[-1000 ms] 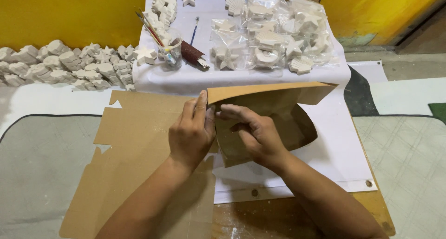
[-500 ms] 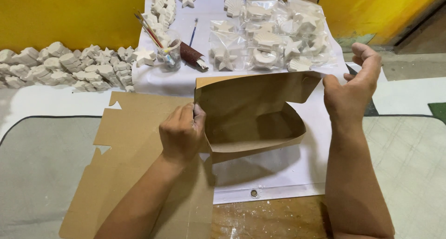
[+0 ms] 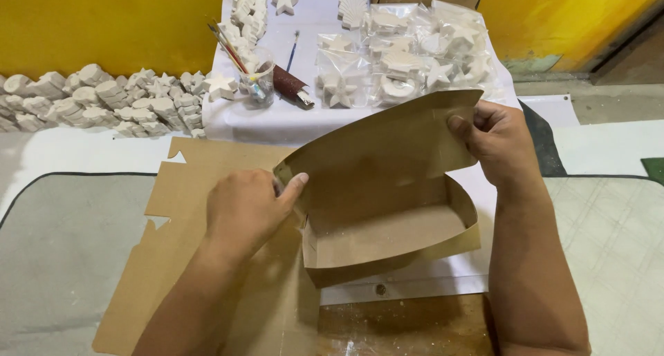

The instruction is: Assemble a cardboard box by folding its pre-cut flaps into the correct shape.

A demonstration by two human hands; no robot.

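Note:
A brown cardboard box [image 3: 387, 238] stands half folded in front of me, its lid flap raised and its inside bare. My left hand [image 3: 245, 207] pinches the lid's left corner between thumb and fingers. My right hand [image 3: 494, 142] grips the lid's upper right edge. The box rests partly on a flat sheet of brown cardboard [image 3: 187, 211] with notched edges and partly on a white sheet [image 3: 422, 287].
A white-covered table [image 3: 311, 114] at the back carries bagged white plaster figures [image 3: 408, 59], a jar of brushes [image 3: 256, 86] and a dark roll [image 3: 290, 86]. More white figures [image 3: 104, 107] are piled on the left by a yellow wall. Grey mats lie at both sides.
The box has gone from flat to opened up. My right hand left it, lifted to the right, then came back onto the lid's right edge. My left hand stayed on the left corner.

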